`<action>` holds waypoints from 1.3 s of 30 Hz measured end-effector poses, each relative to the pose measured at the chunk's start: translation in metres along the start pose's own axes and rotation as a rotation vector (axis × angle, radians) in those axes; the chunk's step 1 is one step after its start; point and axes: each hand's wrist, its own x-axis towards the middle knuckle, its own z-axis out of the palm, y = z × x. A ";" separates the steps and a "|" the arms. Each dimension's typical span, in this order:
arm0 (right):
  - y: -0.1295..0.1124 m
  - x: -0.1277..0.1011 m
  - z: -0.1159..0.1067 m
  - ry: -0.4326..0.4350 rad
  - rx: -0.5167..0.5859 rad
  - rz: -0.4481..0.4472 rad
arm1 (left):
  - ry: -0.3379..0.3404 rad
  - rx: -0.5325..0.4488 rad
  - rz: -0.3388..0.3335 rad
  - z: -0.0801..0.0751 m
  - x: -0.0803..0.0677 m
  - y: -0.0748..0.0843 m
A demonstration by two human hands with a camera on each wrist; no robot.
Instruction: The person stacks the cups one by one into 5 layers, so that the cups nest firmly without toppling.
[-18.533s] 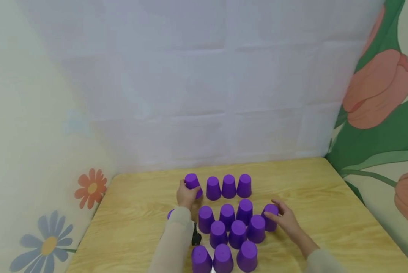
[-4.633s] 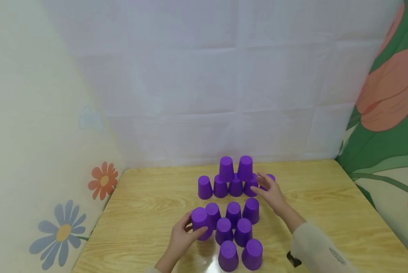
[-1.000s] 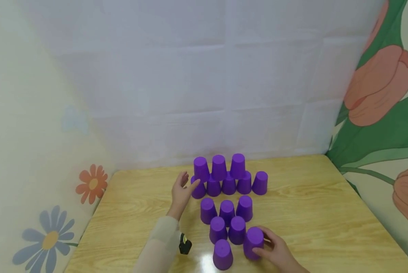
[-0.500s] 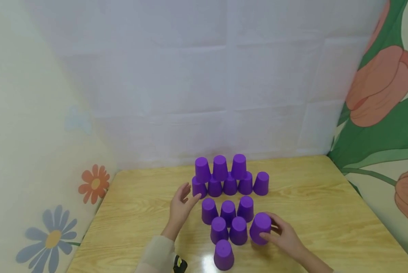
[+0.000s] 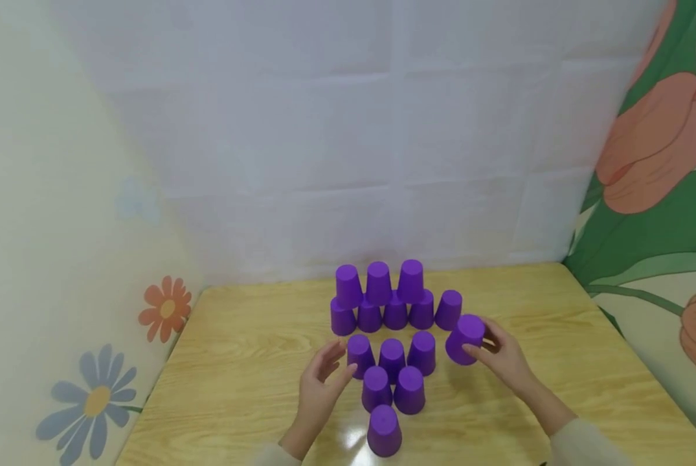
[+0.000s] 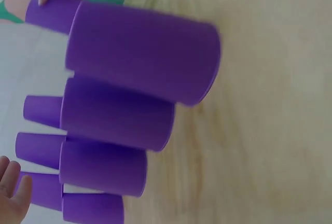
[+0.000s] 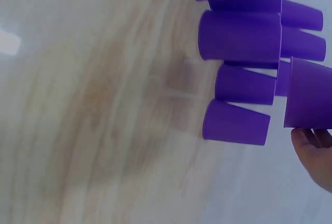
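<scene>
Right hand (image 5: 507, 362) grips 1 inverted purple cup (image 5: 464, 338), lifted off the table (image 5: 557, 323), just beside the right end of the stack (image 5: 391, 298) near the far edge. Left hand (image 5: 321, 382) relaxed, fingers loose, holding nothing, beside the 6 loose cups (image 5: 391, 372) mid-table. Step looks like carrying a cup to row 2; next move needs it seated across 2 base cups.

You have fifteen purple cups (image 5: 410, 389) before you on one wooden surface (image 5: 557, 336), with two hands (image 5: 323, 382) at work.
</scene>
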 end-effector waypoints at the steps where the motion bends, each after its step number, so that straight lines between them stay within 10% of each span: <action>1: 0.000 0.004 -0.001 0.008 -0.001 0.015 | 0.003 -0.003 0.010 0.001 -0.005 0.000; 9: 0.001 0.040 -0.006 0.043 -0.014 0.124 | -0.020 0.090 0.131 0.012 -0.039 -0.005; 16: 0.008 0.069 0.000 0.058 0.013 0.159 | -0.126 0.111 0.049 0.019 -0.061 -0.014; 26: 0.009 0.095 0.012 0.083 0.023 0.209 | -0.202 0.182 0.012 0.029 -0.071 -0.032; 32: 0.009 0.108 0.020 0.103 0.043 0.260 | -0.174 0.240 0.199 0.033 -0.072 -0.045; 39: 0.008 0.119 0.030 0.089 0.035 0.270 | -0.250 0.218 0.112 0.032 -0.072 -0.048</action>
